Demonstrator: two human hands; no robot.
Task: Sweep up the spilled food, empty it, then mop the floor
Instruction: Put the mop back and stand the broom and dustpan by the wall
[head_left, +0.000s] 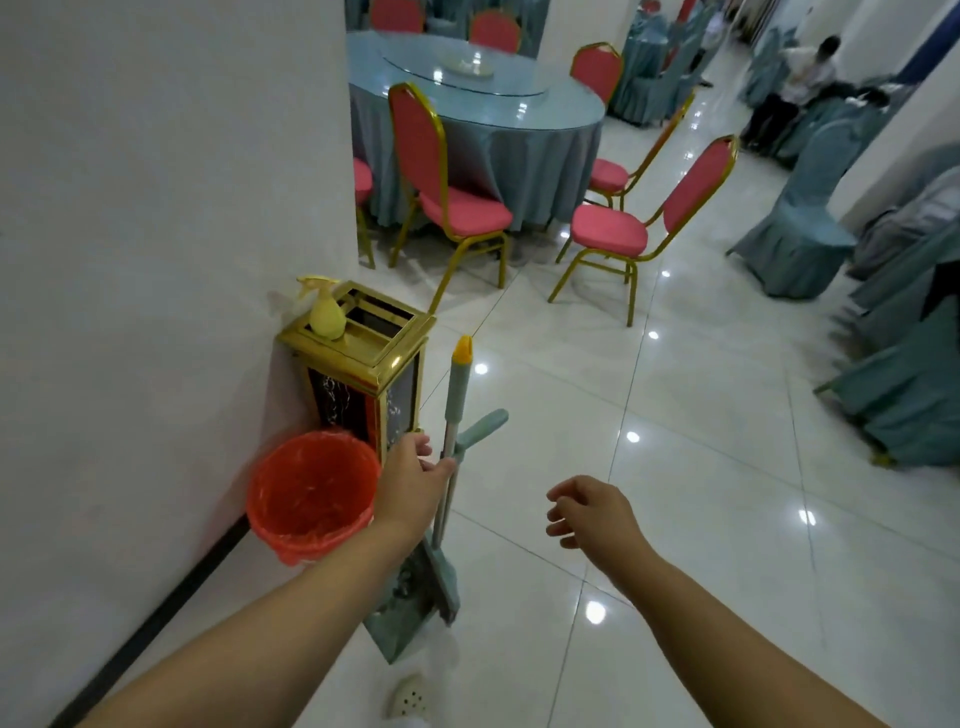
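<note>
A broom with a teal grip and yellow cap (456, 395) stands upright beside a teal dustpan (410, 608), whose handle (483, 428) sticks out to the right. My left hand (415, 478) holds the broom's metal pole between thumb and fingers. To the right, my right hand (587, 512) hovers over the white tiled floor with loosely curled fingers and holds nothing. An orange bin (311, 493) lined with a bag stands against the wall, left of the dustpan. No spilled food shows on the floor.
A gold and black waste stand (363, 374) with a yellow spray bottle (326, 309) on top sits behind the bin. Further off are a round blue-clothed table (545, 156), pink chairs (623, 234) and covered chairs (800, 228). A person sits at the far right.
</note>
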